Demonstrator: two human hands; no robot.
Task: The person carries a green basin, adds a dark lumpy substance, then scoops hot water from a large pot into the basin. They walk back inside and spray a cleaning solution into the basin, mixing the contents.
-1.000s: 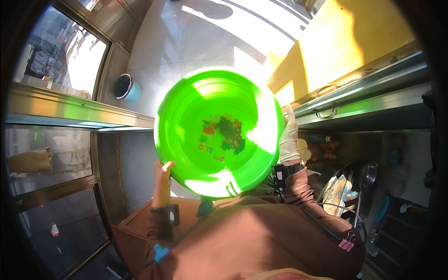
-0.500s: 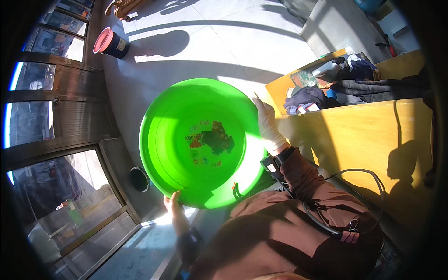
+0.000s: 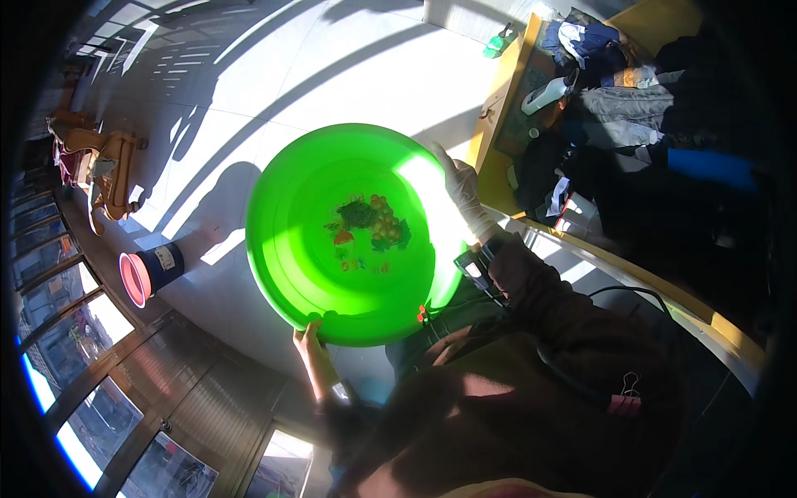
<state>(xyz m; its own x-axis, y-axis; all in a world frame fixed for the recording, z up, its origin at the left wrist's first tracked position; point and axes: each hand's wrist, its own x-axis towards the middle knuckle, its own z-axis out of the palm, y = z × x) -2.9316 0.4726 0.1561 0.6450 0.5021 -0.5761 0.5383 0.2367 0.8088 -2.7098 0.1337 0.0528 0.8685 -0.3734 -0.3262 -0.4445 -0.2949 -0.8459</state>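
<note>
Both my hands hold a large round green plastic basin [image 3: 290, 274] in front of my body, its inside facing up toward me. A printed picture of fruit and leaves marks the basin's bottom, and strong sun lights its right side. My left hand [image 3: 311, 342] grips the lower left rim, thumb over the edge and the other fingers hidden beneath. At the right rim is my right hand [image 3: 465, 192], closed on the edge, with a bright glare beside it.
To the right stands a yellow wooden box [image 3: 496, 112] full of dark clothes, with a white bottle [image 3: 545, 96] inside. A green bottle [image 3: 496, 43] is on the floor behind it. At left are a dark bucket with a pink rim [image 3: 149, 272], carved wooden furniture [image 3: 112, 170] and glazed doors [image 3: 187, 390].
My view has turned to the right with the basin still held in both hands. The bucket now appears lower and the clothes-filled box shows more of its inside.
</note>
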